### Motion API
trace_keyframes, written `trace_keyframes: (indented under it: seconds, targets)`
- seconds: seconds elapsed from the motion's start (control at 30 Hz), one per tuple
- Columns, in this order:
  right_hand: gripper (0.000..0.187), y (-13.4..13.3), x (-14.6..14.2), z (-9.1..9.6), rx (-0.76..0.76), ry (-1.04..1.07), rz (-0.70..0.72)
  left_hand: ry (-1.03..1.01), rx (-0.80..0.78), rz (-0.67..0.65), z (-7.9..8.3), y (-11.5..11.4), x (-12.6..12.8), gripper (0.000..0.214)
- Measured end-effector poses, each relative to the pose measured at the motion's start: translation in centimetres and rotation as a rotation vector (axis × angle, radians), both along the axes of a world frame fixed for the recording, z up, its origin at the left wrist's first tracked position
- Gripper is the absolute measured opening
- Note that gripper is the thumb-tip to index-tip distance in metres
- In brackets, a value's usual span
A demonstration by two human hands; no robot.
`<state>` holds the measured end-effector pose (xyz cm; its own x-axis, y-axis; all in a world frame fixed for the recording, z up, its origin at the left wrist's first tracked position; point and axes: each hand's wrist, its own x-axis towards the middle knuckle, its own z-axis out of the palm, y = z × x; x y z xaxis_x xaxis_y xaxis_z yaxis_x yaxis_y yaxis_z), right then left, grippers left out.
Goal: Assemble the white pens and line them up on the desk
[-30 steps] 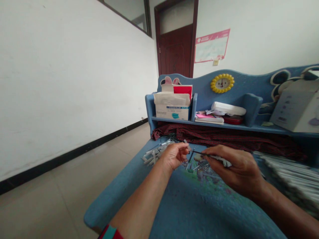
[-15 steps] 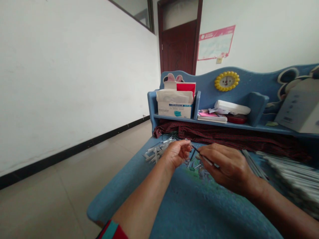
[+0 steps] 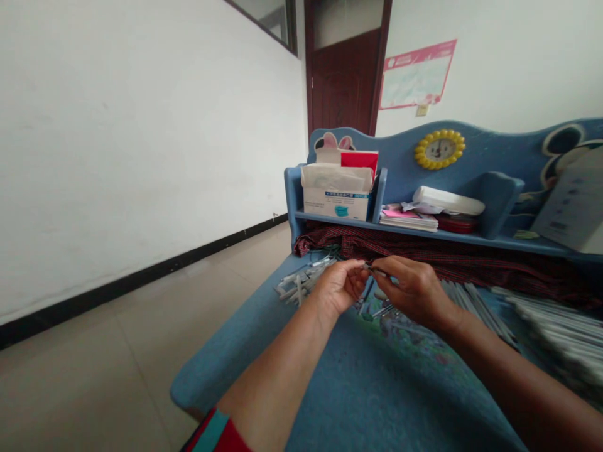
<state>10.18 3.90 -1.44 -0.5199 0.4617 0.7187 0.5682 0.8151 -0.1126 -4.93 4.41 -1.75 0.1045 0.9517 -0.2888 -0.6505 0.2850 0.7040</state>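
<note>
My left hand is closed in a pinch, thumb and forefinger on the near end of a thin dark rod. My right hand grips the same rod from the other side, so both sets of fingertips almost meet. Most of the rod is covered by fingers, and its exact kind does not show. Beside my left hand lies a loose heap of short whitish-grey sticks. Under the hands, a few thin dark and grey pieces rest on the blue desk.
Long grey rods lie right of my right hand, with a thick stack of similar rods farther right. Behind runs a dark red checked cloth. A shelf above holds a mask box and papers.
My right hand has moved left and turned, bringing its fingertips up to those of my left hand. The rod between them is now mostly covered. The view has shifted slightly.
</note>
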Motion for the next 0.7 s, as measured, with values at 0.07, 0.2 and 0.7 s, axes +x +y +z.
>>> trace_keyframes:
  seconds: [0.07, 0.2, 0.7]
  targets:
    - [0.020, 0.4, -0.2, 0.0, -0.084, -0.004, -0.020, -0.017, -0.012, 0.032, -0.1, 0.2, -0.4, 0.018]
    - [0.024, 1.3, -0.3, -0.5, -0.289, -0.186, -0.181, -0.048, -0.014, 0.086, 0.3, 0.4, -1.2, 0.016]
    - [0.034, 6.7, -4.6, -3.3, -0.651, -0.337, -0.547, -0.004, -0.032, 0.011, 0.9, -0.3, -1.1, 0.013]
